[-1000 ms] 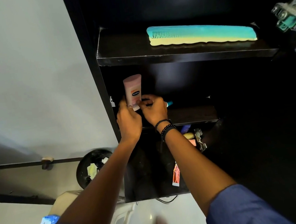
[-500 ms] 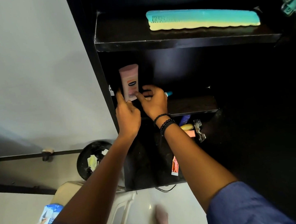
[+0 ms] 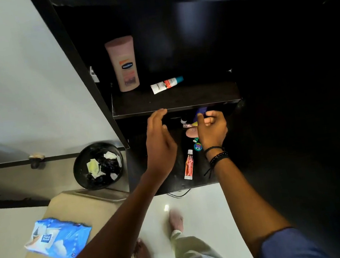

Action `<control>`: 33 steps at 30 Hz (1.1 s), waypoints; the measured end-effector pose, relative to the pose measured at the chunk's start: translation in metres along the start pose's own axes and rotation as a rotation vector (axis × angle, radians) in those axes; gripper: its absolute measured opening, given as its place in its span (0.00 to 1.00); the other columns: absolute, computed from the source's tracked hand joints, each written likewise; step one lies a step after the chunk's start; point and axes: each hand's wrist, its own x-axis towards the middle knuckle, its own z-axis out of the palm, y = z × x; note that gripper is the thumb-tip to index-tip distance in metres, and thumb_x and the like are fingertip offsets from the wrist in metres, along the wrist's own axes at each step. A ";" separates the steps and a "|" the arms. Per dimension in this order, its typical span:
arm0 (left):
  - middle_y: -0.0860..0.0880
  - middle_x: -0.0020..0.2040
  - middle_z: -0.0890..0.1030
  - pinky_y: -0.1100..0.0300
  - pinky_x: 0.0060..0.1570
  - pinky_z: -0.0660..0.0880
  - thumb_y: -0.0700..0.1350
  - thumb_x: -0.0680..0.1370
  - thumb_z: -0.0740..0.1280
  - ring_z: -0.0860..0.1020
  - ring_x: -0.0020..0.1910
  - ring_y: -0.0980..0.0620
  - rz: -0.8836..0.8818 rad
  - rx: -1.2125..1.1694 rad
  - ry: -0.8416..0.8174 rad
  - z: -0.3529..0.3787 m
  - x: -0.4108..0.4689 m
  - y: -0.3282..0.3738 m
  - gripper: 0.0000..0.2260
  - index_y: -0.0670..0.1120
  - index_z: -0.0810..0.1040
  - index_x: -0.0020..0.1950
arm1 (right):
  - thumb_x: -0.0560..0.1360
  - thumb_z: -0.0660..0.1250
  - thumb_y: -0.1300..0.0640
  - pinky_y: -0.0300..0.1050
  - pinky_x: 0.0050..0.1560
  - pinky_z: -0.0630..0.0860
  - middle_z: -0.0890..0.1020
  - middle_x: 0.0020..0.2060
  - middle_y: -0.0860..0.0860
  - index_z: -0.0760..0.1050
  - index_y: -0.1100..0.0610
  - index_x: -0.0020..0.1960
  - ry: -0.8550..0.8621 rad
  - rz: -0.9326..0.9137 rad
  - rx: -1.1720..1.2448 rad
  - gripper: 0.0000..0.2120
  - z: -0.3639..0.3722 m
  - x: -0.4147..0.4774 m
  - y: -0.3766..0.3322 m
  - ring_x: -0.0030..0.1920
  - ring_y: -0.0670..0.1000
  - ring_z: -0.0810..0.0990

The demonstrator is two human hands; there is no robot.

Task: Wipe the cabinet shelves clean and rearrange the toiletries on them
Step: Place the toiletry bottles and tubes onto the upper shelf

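- Black cabinet (image 3: 82,60), open front, fills frame from 11 to 3 o'clock.
- Middle shelf (image 3: 176,101): pink lotion bottle (image 3: 122,64) stands upright at its 9 o'clock end, close to the cabinet side wall.
- Small white tube (image 3: 166,85) with a teal cap lies flat just at 3 o'clock of the bottle, not touching it.
- Lower shelf (image 3: 202,181): red-orange tube (image 3: 189,165) lies flat with its cap pointing to 12 o'clock. A small round green tin (image 3: 198,146) sits just at its 1 o'clock.
- Cluster of small items (image 3: 191,129), pink, yellow and purple, sits at 12 o'clock of the tin, partly hidden by the right hand and too blurred to name.
- Left hand (image 3: 160,143): fingers straight and spread, holds nothing, fingertips at the front edge of the middle shelf.
- Right hand (image 3: 212,129): at 3 o'clock of the left, hands apart. Fingers are curled against the cluster; cannot tell if it grips anything. Dark bracelets (image 3: 215,155) on its wrist.
- Black bin (image 3: 98,165) with crumpled paper on the floor at 9 o'clock of the cabinet base.
- Blue wipes pack (image 3: 58,238) on a beige stool (image 3: 77,206) at frame 8 o'clock.
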 end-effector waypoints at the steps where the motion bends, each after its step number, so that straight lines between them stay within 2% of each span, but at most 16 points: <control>1: 0.43 0.65 0.72 0.60 0.66 0.68 0.32 0.79 0.55 0.71 0.65 0.51 0.000 -0.005 -0.038 0.004 0.000 -0.001 0.17 0.39 0.69 0.67 | 0.71 0.73 0.57 0.37 0.43 0.73 0.82 0.41 0.54 0.76 0.61 0.53 -0.018 0.028 -0.062 0.14 0.000 0.009 0.006 0.40 0.46 0.81; 3: 0.44 0.64 0.73 0.60 0.65 0.68 0.32 0.78 0.57 0.72 0.64 0.50 -0.025 0.002 -0.120 0.011 0.003 -0.007 0.18 0.40 0.69 0.67 | 0.69 0.74 0.56 0.43 0.53 0.73 0.81 0.52 0.57 0.74 0.60 0.58 -0.085 0.060 -0.178 0.19 0.006 0.028 0.017 0.52 0.55 0.80; 5: 0.44 0.65 0.73 0.64 0.63 0.66 0.33 0.78 0.58 0.72 0.64 0.49 -0.052 0.049 -0.194 0.016 0.007 -0.014 0.18 0.41 0.69 0.68 | 0.69 0.74 0.54 0.47 0.58 0.72 0.78 0.58 0.57 0.72 0.61 0.61 -0.158 0.105 -0.295 0.24 0.013 0.046 0.022 0.59 0.57 0.77; 8: 0.45 0.64 0.74 0.72 0.60 0.64 0.34 0.78 0.59 0.73 0.63 0.50 -0.077 0.088 -0.258 0.019 0.014 -0.021 0.18 0.42 0.70 0.67 | 0.69 0.74 0.51 0.48 0.58 0.73 0.78 0.60 0.59 0.75 0.64 0.60 -0.218 0.162 -0.426 0.24 0.025 0.068 0.023 0.61 0.59 0.76; 10: 0.45 0.64 0.75 0.78 0.58 0.62 0.34 0.78 0.60 0.73 0.63 0.52 -0.091 0.075 -0.277 0.019 0.017 -0.022 0.17 0.42 0.71 0.67 | 0.71 0.73 0.51 0.45 0.53 0.73 0.80 0.58 0.59 0.77 0.64 0.58 -0.261 0.173 -0.460 0.21 0.031 0.075 0.024 0.60 0.58 0.78; 12: 0.46 0.64 0.75 0.80 0.57 0.62 0.34 0.78 0.61 0.74 0.63 0.52 -0.103 0.071 -0.289 0.019 0.019 -0.023 0.17 0.43 0.72 0.67 | 0.73 0.71 0.53 0.42 0.51 0.72 0.80 0.58 0.58 0.78 0.64 0.58 -0.284 0.172 -0.474 0.18 0.036 0.079 0.025 0.59 0.57 0.78; 17: 0.46 0.63 0.76 0.78 0.58 0.63 0.35 0.78 0.61 0.74 0.63 0.52 -0.115 0.057 -0.302 0.017 0.021 -0.025 0.17 0.43 0.72 0.66 | 0.76 0.69 0.57 0.48 0.61 0.70 0.75 0.63 0.62 0.72 0.68 0.62 -0.223 0.168 -0.472 0.20 0.035 0.079 0.022 0.64 0.60 0.73; 21: 0.47 0.64 0.76 0.69 0.58 0.66 0.38 0.78 0.64 0.74 0.63 0.53 -0.166 0.103 -0.319 0.018 0.013 -0.030 0.18 0.44 0.72 0.67 | 0.73 0.71 0.59 0.49 0.56 0.73 0.81 0.54 0.63 0.79 0.67 0.54 -0.210 -0.023 -0.455 0.14 0.031 0.076 0.029 0.57 0.62 0.79; 24: 0.47 0.62 0.78 0.64 0.56 0.69 0.41 0.77 0.66 0.76 0.60 0.50 -0.275 0.147 -0.356 0.032 0.000 -0.042 0.17 0.45 0.73 0.65 | 0.71 0.72 0.56 0.50 0.55 0.75 0.81 0.54 0.62 0.78 0.65 0.55 -0.214 -0.035 -0.403 0.17 0.020 0.068 0.036 0.56 0.61 0.79; 26: 0.47 0.59 0.79 0.60 0.55 0.71 0.43 0.76 0.66 0.78 0.57 0.48 -0.383 0.205 -0.416 0.048 -0.011 -0.053 0.16 0.46 0.75 0.63 | 0.71 0.73 0.55 0.47 0.53 0.77 0.82 0.51 0.56 0.75 0.63 0.57 -0.222 -0.116 -0.310 0.19 0.007 0.059 0.044 0.52 0.54 0.81; 29: 0.45 0.57 0.80 0.53 0.55 0.75 0.48 0.75 0.66 0.78 0.56 0.42 -0.501 0.339 -0.540 0.074 -0.027 -0.064 0.14 0.46 0.75 0.59 | 0.72 0.73 0.59 0.41 0.49 0.79 0.81 0.46 0.47 0.72 0.60 0.56 -0.236 -0.172 -0.131 0.16 -0.017 0.044 0.054 0.46 0.44 0.81; 31: 0.43 0.55 0.81 0.52 0.52 0.75 0.53 0.75 0.66 0.78 0.56 0.39 -0.539 0.459 -0.598 0.092 -0.033 -0.067 0.15 0.45 0.76 0.56 | 0.72 0.72 0.61 0.36 0.48 0.79 0.80 0.46 0.42 0.71 0.58 0.57 -0.262 -0.154 -0.035 0.15 -0.032 0.037 0.058 0.47 0.39 0.81; 33: 0.42 0.55 0.80 0.52 0.50 0.75 0.55 0.75 0.67 0.78 0.57 0.39 -0.556 0.571 -0.638 0.107 -0.037 -0.070 0.16 0.44 0.78 0.55 | 0.73 0.72 0.64 0.33 0.49 0.77 0.80 0.47 0.42 0.71 0.60 0.58 -0.279 -0.138 0.023 0.16 -0.045 0.031 0.061 0.49 0.37 0.81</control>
